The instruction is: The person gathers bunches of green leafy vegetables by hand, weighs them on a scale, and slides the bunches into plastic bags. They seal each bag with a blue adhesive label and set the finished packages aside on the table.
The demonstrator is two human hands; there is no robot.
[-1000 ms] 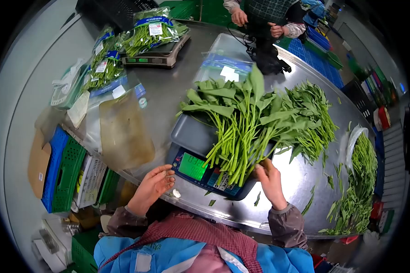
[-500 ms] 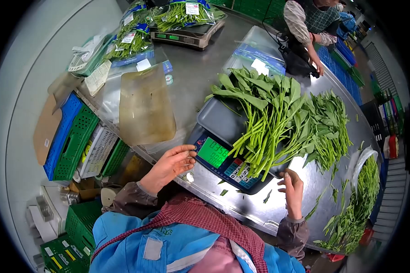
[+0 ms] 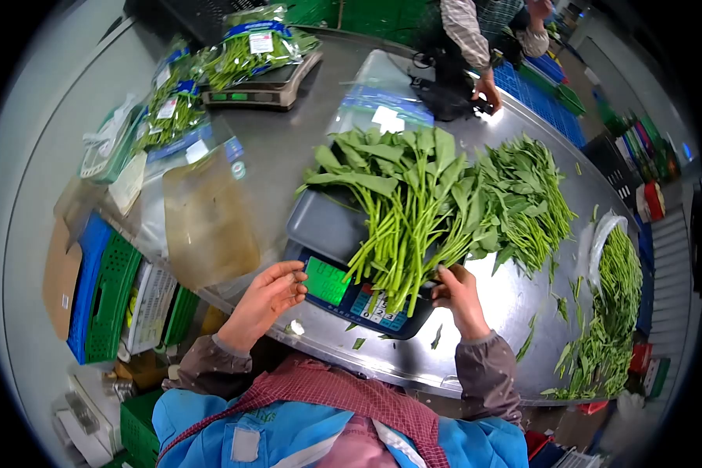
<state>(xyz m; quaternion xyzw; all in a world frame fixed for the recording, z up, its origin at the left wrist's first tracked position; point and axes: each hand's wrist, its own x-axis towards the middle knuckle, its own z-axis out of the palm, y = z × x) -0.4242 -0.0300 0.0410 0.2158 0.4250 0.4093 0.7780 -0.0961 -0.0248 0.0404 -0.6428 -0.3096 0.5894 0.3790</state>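
A bunch of long-stemmed leafy greens [image 3: 402,210] lies across the grey tray of a digital scale [image 3: 327,226], stems toward me and leaves away. The scale's display glows green; its digits are blurred, and stems cover part of the keypad. My left hand [image 3: 264,306] is at the scale's front left corner, holding nothing, with fingers loosely bent and apart near the display. At the right side of the scale, my right hand [image 3: 462,300] has its fingers bent in, thumb and forefinger closed at the lower stems of the bunch.
A second pile of greens [image 3: 526,199] lies right of the scale, and more greens in plastic [image 3: 612,304] at the far right. Behind are flat bags [image 3: 378,105] and another scale [image 3: 261,90] bearing packed greens. Across the table, a person's hand [image 3: 487,92] rests near a black object.
The view has shifted, so the table things sit further left. My right hand has come in closer to the stems; my left hand stays by the display. The other person's second hand is raised.
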